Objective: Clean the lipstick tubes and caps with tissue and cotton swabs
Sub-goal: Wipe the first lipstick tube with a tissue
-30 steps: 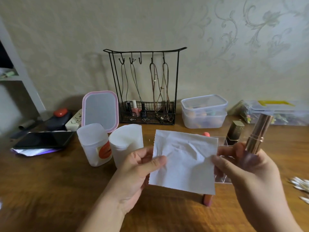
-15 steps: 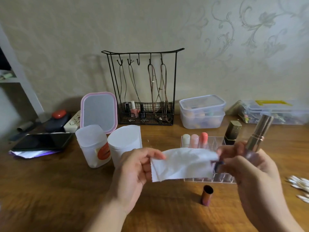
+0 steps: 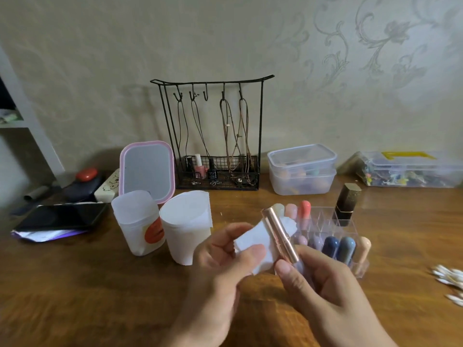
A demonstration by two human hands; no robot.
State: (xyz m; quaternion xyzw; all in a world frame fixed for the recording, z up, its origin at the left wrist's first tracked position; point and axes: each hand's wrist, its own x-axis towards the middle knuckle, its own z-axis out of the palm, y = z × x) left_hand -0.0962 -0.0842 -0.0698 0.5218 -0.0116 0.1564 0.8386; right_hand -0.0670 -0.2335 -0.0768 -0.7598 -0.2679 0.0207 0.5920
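Lipstick tube tilts up-left (against tissue).

Wooden worktop, bearing: two white tubs, pink-rimmed mirror, wire rack, clear organiser, stacked lidded boxes, phone, cotton swabs.

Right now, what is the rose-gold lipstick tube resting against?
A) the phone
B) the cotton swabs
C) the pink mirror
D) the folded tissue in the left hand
D: the right hand holds the rose-gold lipstick tube against the folded tissue pinched in the left hand.
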